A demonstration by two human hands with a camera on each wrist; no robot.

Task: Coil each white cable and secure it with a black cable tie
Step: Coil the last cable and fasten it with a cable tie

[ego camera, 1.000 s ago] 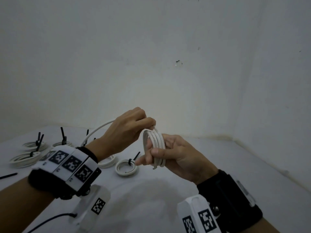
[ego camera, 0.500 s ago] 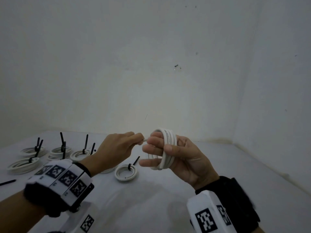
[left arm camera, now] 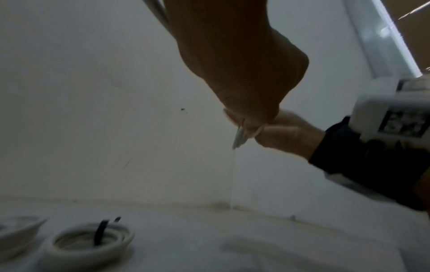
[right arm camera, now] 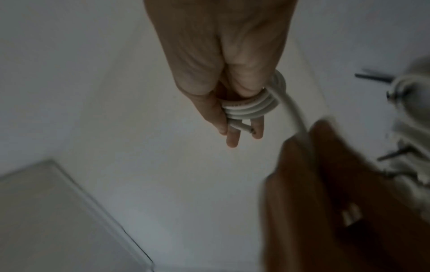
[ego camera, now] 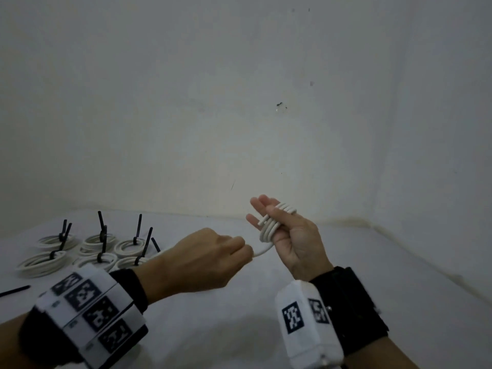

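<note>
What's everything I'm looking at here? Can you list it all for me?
Cable: one, white, wound in loops round the right hand's fingers, its free end running down to the left hand.
Tied coils: about six visible, white, each with a black tie, lying on the table at the left.
Loose tie: one, black, flat on the table at the far left edge.
Table: one, white, under everything.
Wall: whitish, behind the table, with a few small dark marks.
Wrist units: two, white with black square patterns, on black bands.
Left hand: grips the cable's free end.
Right hand: carries the loops, thumb pressed on them.
</note>
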